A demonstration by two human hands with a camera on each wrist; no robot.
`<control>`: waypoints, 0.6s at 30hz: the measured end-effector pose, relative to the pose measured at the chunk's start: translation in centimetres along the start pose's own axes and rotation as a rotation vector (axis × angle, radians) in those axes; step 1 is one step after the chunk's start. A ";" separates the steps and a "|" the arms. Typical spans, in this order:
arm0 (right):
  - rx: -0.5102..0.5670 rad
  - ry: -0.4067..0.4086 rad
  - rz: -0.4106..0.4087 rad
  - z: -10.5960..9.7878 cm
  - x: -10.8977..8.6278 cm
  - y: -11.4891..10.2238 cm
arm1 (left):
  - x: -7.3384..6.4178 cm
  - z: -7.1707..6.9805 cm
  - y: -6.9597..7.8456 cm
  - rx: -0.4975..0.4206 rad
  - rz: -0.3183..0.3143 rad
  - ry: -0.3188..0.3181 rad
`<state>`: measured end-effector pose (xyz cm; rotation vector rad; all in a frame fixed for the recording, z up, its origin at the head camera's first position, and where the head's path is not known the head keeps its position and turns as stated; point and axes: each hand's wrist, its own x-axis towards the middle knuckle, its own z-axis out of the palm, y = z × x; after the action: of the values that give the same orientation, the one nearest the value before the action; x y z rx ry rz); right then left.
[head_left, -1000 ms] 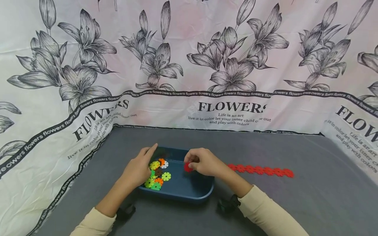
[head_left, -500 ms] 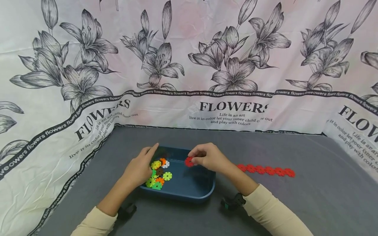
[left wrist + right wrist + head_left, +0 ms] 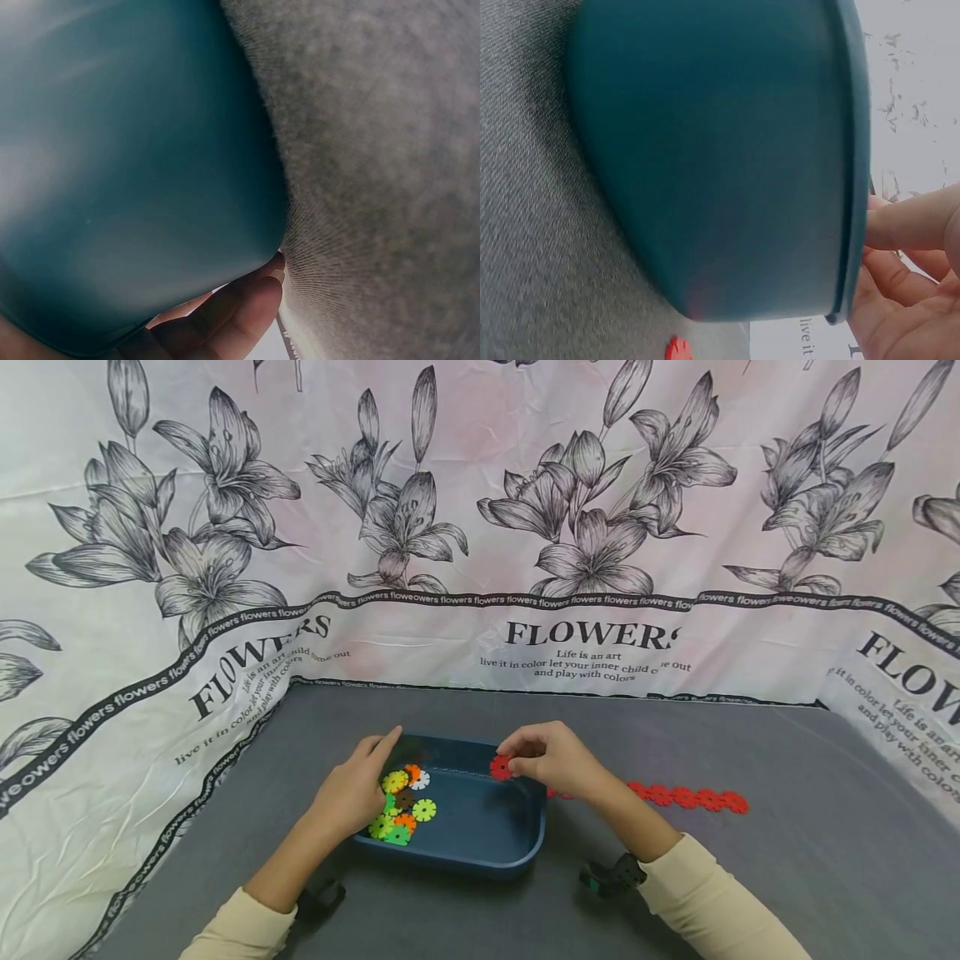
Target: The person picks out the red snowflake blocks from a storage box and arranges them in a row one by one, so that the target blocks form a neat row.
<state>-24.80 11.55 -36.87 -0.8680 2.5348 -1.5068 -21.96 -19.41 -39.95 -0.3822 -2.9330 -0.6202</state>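
A red notched plastic disc (image 3: 500, 767) is pinched between the thumb and fingers of my right hand (image 3: 557, 762), over the far right corner of a blue tray (image 3: 468, 831). At the tray's left end, my left hand (image 3: 351, 791) grips the rim; in the left wrist view its fingertips (image 3: 259, 304) lie against the outer wall. Several yellow, green, orange, white and brown notched discs (image 3: 423, 810) lie in the left part of the tray, some hidden by the left hand. In the right wrist view the tray wall (image 3: 727, 165) hides the held disc.
To the right of the tray, a row of joined red discs (image 3: 686, 797) lies on the grey tablecloth (image 3: 810, 860), partly covered by the right forearm. A white flower-print curtain (image 3: 585, 652) stands behind the table.
My right hand has lifted the red disc up and to the right, from inside the tray to its far right corner. The left hand keeps its place on the rim.
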 end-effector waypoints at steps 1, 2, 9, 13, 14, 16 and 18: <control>-0.003 0.005 0.008 -0.1 -0.1 0.0 | 0.0 0.0 0.0 0.000 0.000 0.000; -0.003 0.009 0.017 -0.3 -0.2 -0.1 | 0.1 0.0 0.0 0.000 0.001 0.000; 0.012 0.037 0.067 -1.5 -1.2 0.0 | 0.0 -0.1 0.1 0.000 -0.001 -0.002; 0.040 0.060 0.112 -2.5 -1.9 0.2 | 0.0 -0.1 0.1 -0.005 0.001 -0.005; 0.044 0.065 0.125 -2.8 -2.2 0.3 | 0.0 -0.1 0.1 -0.005 0.002 -0.004; 0.041 0.077 0.142 -3.3 -2.5 0.5 | -0.1 -0.1 0.1 -0.003 0.009 0.000; 0.037 0.086 0.147 -3.9 -2.9 0.8 | -0.1 -0.1 0.1 0.005 0.015 0.005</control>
<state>-23.98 16.38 -36.19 -0.6094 2.5569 -1.5715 -21.82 -19.38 -39.89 -0.4019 -2.9232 -0.6115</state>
